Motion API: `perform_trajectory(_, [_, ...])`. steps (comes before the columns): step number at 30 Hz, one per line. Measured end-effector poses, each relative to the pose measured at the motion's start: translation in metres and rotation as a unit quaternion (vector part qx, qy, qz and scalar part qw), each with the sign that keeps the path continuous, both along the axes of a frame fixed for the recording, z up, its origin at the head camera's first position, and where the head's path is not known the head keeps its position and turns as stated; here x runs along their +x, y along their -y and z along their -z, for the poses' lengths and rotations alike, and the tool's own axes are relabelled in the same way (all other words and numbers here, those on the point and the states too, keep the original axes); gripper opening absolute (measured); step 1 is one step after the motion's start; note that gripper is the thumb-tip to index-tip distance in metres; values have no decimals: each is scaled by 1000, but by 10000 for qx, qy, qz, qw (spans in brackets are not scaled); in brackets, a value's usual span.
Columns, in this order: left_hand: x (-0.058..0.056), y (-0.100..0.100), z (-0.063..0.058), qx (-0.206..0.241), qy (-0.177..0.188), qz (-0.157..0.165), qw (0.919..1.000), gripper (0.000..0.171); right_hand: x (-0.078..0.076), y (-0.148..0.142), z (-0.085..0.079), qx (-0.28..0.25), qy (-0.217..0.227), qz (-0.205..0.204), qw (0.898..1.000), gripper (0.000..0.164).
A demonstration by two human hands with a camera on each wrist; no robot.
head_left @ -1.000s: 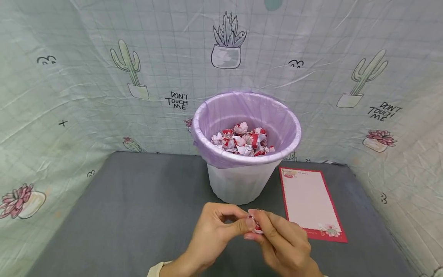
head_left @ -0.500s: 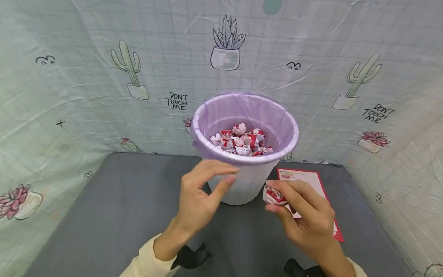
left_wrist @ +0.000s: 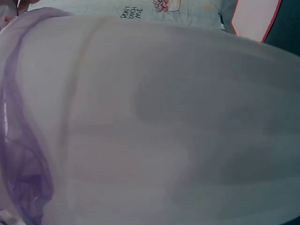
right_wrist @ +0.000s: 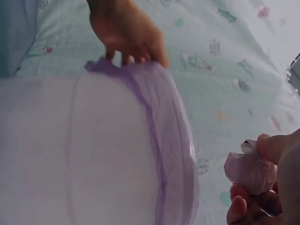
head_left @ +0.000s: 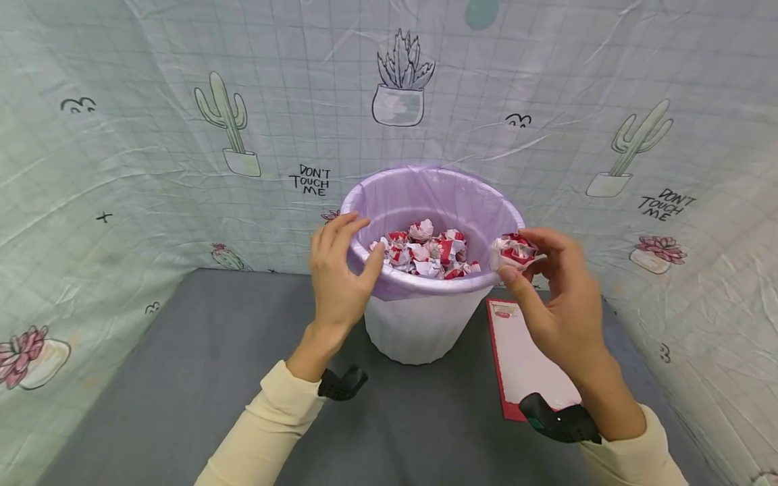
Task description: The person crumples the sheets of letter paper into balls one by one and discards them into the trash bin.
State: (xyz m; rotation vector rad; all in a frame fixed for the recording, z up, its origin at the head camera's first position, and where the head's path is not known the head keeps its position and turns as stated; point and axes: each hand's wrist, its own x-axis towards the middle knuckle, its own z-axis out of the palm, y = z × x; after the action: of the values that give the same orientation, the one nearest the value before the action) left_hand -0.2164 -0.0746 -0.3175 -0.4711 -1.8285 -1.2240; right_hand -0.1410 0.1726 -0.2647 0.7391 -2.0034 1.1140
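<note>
My right hand (head_left: pixel 565 304) pinches a crumpled red-and-white paper ball (head_left: pixel 513 253) between thumb and fingers, level with the right side of the bin's rim. A white waste bin (head_left: pixel 419 327) stands in front of me, lined with a purple plastic bag (head_left: pixel 437 192) folded over the rim. Inside it lie several similar crumpled paper balls (head_left: pixel 422 250). At the left of the rim is my left hand (head_left: pixel 337 283), thumb and fingers spread. In the right wrist view the fingers of that left hand (right_wrist: pixel 129 33) reach the bag's folded edge. The bin's wall (left_wrist: pixel 150 122) fills the left wrist view.
A red-bordered sheet of paper (head_left: pixel 529 358) lies right of the bin on the grey tabletop (head_left: pixel 243 337), partly covered by my right arm. Behind and at both sides hangs a cactus-printed cloth (head_left: pixel 273 101). Each wrist wears a black strap (head_left: pixel 343 383).
My hands have parted from near the front edge. The right has carried the paper ball up and forward to the rim's right side; the left has risen to the rim's left side.
</note>
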Motion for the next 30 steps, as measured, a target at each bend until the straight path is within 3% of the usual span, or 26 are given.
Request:
perform_trajectory(4, [-1,-4,8,-47,275,151,9995,40,-15,-5,-6,86,225,325,9992,56])
perform_trajectory(9, [-3,-5,14,41,193,277,9994,44,-38,-9,-13,286,371,799,9957,51])
perform_trajectory(18, [-5,-6,17,95,96,353,9993,46,-72,-14,-6,208,768,994,9919,38])
perform_trajectory(23, [-6,-6,19,98,26,355,9993,48,-81,-14,-1,356,619,1244,9897,25])
perform_trajectory(30, [-6,-6,19,125,1,335,9994,48,-81,-14,1,392,470,1220,9906,17])
